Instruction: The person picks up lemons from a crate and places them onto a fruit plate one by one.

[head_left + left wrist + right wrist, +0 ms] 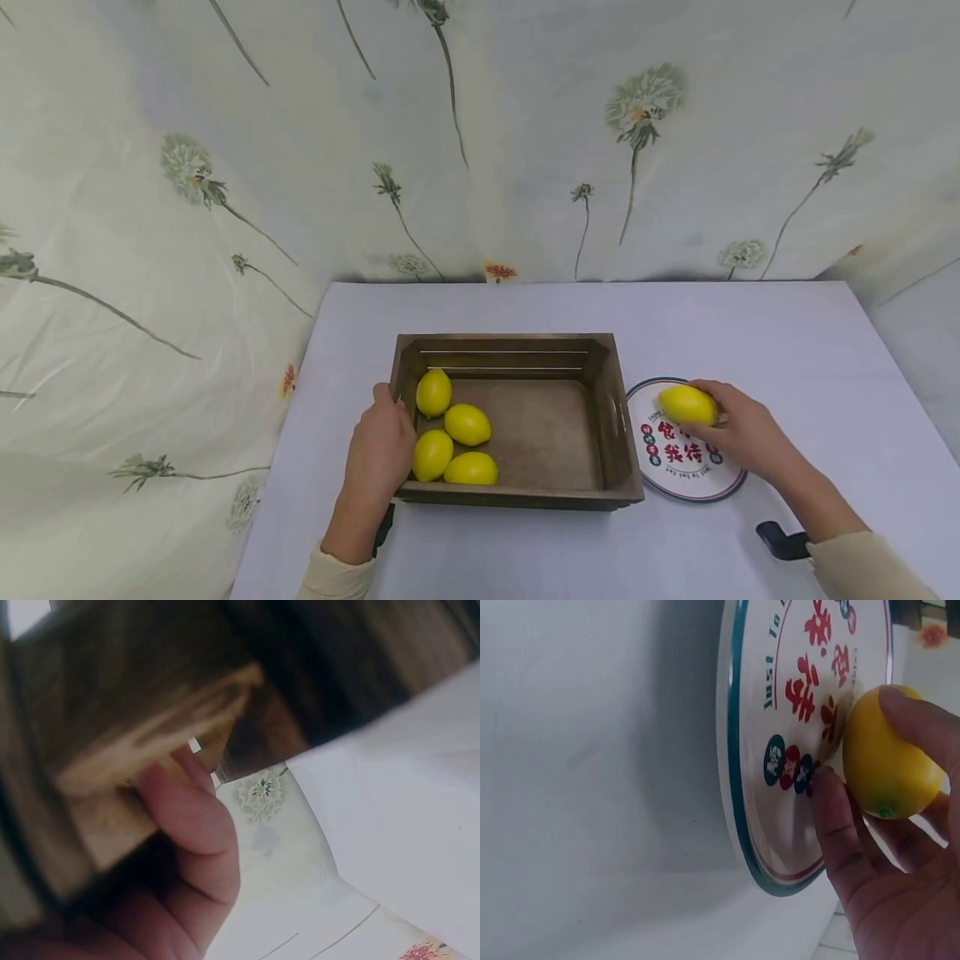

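A brown wooden crate (532, 433) stands at the middle of the table. Several lemons (468, 425) lie in its left half. My left hand (378, 446) grips the crate's left end wall; in the left wrist view its fingers curl through the slot in the wood. To the right of the crate lies a round white plate (693, 479) with red lettering and a dark rim. Over this plate, my right hand (750, 433) holds a single lemon (889, 761) between thumb and fingers, with a fingertip right at the plate's printed face.
A pale cloth covers the table (510, 550). Behind it and on the left hangs a curtain (525, 150) printed with dandelions. The plate's left edge sits close beside the crate's right wall. A black strap piece (782, 540) shows at my right wrist.
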The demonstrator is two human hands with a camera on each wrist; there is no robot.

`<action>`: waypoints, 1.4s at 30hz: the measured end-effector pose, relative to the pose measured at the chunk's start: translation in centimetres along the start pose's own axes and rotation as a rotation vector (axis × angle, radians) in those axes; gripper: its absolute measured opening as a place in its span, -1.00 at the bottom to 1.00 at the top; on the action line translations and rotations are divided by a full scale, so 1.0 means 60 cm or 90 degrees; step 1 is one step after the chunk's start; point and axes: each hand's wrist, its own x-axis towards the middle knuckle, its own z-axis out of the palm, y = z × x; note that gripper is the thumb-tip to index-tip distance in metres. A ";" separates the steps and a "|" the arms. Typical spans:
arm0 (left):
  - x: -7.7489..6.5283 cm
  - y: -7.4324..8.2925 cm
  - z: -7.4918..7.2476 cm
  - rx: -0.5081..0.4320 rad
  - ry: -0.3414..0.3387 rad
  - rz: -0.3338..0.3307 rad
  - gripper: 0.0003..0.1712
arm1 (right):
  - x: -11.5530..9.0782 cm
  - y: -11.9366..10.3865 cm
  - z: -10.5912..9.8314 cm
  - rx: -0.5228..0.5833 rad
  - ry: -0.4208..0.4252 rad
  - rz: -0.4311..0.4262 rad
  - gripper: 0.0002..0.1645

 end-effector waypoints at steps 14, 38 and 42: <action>0.001 -0.001 0.000 0.000 -0.002 -0.006 -0.70 | 0.001 0.014 0.016 -0.022 0.042 -0.012 -0.05; 0.001 0.000 -0.001 0.007 0.001 -0.001 -0.72 | -0.013 0.014 0.015 -0.037 0.050 -0.026 0.06; 0.000 0.002 -0.003 0.005 0.003 0.005 -0.73 | -0.015 0.015 0.015 -0.043 0.047 -0.022 0.07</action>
